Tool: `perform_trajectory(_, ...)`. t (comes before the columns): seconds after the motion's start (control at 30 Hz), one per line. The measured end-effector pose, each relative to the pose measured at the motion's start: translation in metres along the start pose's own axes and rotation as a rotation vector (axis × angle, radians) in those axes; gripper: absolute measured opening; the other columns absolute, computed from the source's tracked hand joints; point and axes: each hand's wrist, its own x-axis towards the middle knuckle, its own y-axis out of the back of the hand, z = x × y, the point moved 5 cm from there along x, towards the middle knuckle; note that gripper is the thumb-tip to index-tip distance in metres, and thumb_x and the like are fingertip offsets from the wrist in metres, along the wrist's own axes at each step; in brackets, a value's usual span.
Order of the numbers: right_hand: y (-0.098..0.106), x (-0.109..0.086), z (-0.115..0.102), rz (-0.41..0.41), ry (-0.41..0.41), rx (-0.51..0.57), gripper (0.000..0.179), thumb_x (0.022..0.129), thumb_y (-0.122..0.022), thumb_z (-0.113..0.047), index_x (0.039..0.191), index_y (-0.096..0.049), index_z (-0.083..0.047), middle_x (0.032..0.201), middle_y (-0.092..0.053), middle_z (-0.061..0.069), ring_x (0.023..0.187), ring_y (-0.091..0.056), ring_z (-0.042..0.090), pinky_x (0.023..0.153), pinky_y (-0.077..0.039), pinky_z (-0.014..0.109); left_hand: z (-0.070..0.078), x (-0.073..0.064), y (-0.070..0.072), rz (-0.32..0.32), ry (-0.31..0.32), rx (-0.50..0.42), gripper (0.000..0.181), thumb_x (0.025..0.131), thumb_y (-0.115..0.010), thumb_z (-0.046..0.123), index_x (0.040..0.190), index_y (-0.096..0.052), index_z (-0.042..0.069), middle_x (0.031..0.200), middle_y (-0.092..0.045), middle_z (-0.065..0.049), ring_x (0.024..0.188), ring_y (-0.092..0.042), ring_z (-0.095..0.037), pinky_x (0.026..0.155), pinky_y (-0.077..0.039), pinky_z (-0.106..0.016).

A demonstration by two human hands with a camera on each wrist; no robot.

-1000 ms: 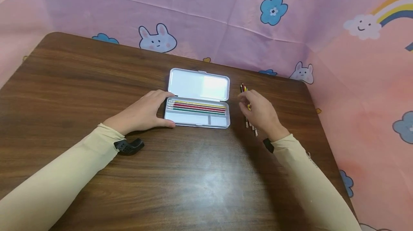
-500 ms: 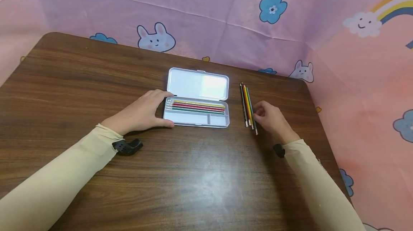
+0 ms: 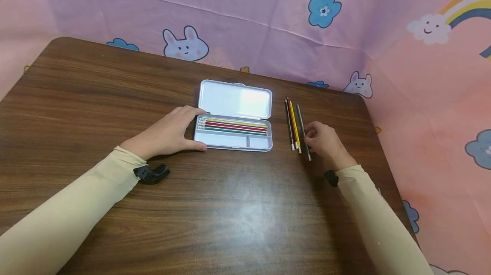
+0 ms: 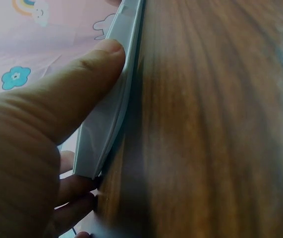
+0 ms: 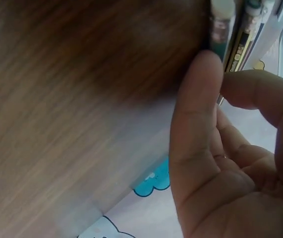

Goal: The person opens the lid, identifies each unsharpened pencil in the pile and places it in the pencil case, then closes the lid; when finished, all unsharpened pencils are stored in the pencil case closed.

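A white pencil case (image 3: 222,140) lies open on the table, its lid (image 3: 220,98) tipped back. Several pencils (image 3: 234,126) in yellow, red and green fill its rear compartment. My left hand (image 3: 165,134) grips the case's left end; in the left wrist view the thumb (image 4: 99,62) presses the front wall and fingers wrap the end. To the right, my right hand (image 3: 324,142) pinches a dark green pencil (image 3: 300,116) between thumb and forefinger. Its eraser end (image 5: 221,27) shows in the right wrist view. Beside it lie a black pencil (image 3: 288,123), a dark red one and a yellow pencil (image 3: 294,125).
The front compartment of the case is split by a small divider (image 3: 248,141). A brown wooden table (image 3: 215,206) carries everything. Pink and purple printed cloth (image 3: 245,10) hangs along its back and right edges.
My right hand has drawn back from over the loose pencils to their right side and taken hold of the green pencil, which has slid right, away from the others. The left hand has stayed in place.
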Motion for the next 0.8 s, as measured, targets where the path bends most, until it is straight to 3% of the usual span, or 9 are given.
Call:
perform_trajectory(0.2,0.0005,0.0013,0.0019,-0.008,-0.005,0.027,0.034,0.100,-0.060,-0.008,0.132,-0.057,0.002,0.112,-0.065,0.022,0.086,-0.069,0.027,0.069,-0.064,0.035,0.0007,-0.0009,0.0010,0.002,-0.001,-0.011,0.101,0.081,-0.081,0.063,0.155,-0.041,0.008,0.154,-0.044,-0.016,0.143,-0.039,-0.035,0.117,-0.035,-0.058)
perform_trajectory(0.5,0.0035,0.0042,0.0055,0.022,0.049,0.011,0.051,0.096,-0.059,-0.004,0.146,-0.049,0.000,0.113,-0.065,0.025,0.077,-0.072,0.025,0.062,-0.063,0.033,0.0002,-0.0002,-0.0002,0.003,-0.002,-0.012,0.101,0.080,-0.082,0.063,0.155,-0.041,0.008,0.154,-0.045,-0.014,0.142,-0.040,-0.033,0.117,-0.036,-0.057)
perform_trajectory(0.8,0.0050,0.0062,0.0033,0.016,0.048,-0.048,0.047,0.101,-0.066,-0.016,0.142,-0.051,0.001,0.116,-0.064,0.025,0.076,-0.072,0.024,0.065,-0.063,0.034,-0.0004,0.0005,-0.0012,-0.004,0.002,-0.009,0.102,0.080,-0.081,0.064,0.156,-0.040,0.009,0.154,-0.044,-0.013,0.143,-0.039,-0.032,0.117,-0.036,-0.056)
